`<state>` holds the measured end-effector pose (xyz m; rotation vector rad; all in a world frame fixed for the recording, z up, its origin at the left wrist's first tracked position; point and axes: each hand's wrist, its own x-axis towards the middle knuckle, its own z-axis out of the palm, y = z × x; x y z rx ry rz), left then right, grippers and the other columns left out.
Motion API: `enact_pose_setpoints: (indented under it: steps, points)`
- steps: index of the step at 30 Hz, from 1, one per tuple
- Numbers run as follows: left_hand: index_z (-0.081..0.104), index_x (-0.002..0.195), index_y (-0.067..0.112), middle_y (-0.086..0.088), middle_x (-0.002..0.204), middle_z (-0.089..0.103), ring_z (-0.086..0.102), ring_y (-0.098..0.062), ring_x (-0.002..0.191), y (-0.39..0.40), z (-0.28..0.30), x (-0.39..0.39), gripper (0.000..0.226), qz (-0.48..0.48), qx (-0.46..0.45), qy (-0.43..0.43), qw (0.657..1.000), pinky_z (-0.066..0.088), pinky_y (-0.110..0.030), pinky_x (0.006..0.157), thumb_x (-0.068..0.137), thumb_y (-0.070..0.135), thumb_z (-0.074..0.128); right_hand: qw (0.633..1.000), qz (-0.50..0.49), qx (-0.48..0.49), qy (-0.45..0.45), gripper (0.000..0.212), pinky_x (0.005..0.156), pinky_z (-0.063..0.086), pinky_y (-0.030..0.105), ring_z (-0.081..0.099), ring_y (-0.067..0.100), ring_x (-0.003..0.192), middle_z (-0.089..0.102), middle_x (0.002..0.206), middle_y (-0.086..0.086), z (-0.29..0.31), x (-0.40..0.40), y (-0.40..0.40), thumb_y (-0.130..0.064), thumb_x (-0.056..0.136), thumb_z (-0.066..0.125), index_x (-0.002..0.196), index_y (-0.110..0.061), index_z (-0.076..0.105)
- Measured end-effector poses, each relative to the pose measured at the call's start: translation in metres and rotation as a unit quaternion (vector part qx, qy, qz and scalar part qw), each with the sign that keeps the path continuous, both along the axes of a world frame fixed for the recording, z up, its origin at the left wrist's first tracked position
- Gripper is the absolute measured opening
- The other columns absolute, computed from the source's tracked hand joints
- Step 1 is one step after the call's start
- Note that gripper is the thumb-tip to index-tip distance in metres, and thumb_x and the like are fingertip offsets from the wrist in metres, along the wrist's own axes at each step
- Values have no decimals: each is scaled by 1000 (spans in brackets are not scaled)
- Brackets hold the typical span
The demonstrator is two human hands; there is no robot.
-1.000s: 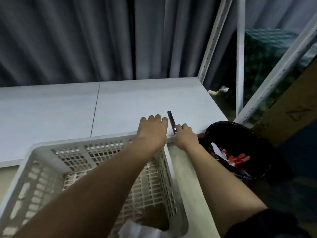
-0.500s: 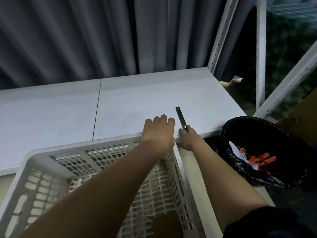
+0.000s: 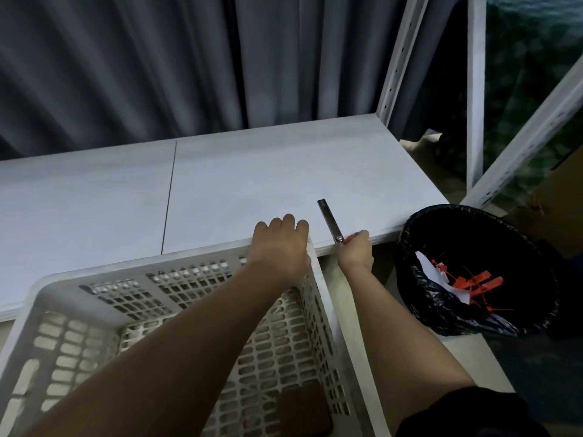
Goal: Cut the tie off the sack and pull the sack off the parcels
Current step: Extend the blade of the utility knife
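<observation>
Metal cutter (image 3: 330, 221), slim and dark grey, lies on the white table (image 3: 220, 184) near the front edge, tilted with its far end leaning left. Compared with half a second back it sits in the same spot on the table; the right hand (image 3: 356, 252) has slid back, so now only its fingertips touch the cutter's near end at the table edge. Whether they pinch it or only rest on it I cannot tell. Left hand (image 3: 280, 247) is unchanged: fingers curled over the far right corner of the white plastic crate (image 3: 164, 298), gripping the rim where it meets the table edge. Crate walls are perforated; a brown parcel (image 3: 303, 408) shows low inside it. No sack in view. Black-lined bin (image 3: 473, 269) stands to the right of the table, just beside its corner, holding red ties (image 3: 467, 280) and a white paper scrap (image 3: 426, 266). Bin looks larger and closer in frame than before. Grey curtain (image 3: 157, 64) hangs behind the table; white rack posts (image 3: 397, 58) rise at right.
</observation>
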<state>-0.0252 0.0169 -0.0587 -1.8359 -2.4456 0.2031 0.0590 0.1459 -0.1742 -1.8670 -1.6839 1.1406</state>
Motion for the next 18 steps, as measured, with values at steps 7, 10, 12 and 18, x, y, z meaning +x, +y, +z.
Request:
enact_pose_setpoints:
  steps: [7,10,12,18]
  points:
    - [44,126,12,-7,117,50,50,-25,104,-1,1,-1,37,1,-18,14,1000,25,-32,74,92,27,42,955,-103,-185,206,23,67,59,41,61,27,59,61,73,12,2,8,4,5,85,60,68,-9,56]
    - [45,122,12,-7,116,50,50,-25,103,-4,13,5,34,-8,-31,21,999,26,-32,74,93,28,42,936,-94,-226,252,19,49,55,27,56,21,53,60,69,13,20,16,-2,5,88,56,71,-3,57]
    - [46,121,11,-7,116,51,51,-25,103,-6,27,9,32,-21,-36,19,999,26,-32,74,93,27,43,928,-81,-242,270,23,40,52,20,58,18,50,58,66,10,37,21,-8,-1,94,49,72,-4,54]
    - [45,126,11,-9,122,51,50,-27,112,-27,92,27,38,-34,-39,28,998,29,-33,79,95,32,41,907,-66,-246,335,18,34,46,16,60,9,35,65,49,1,107,37,-37,-6,98,42,85,-3,53]
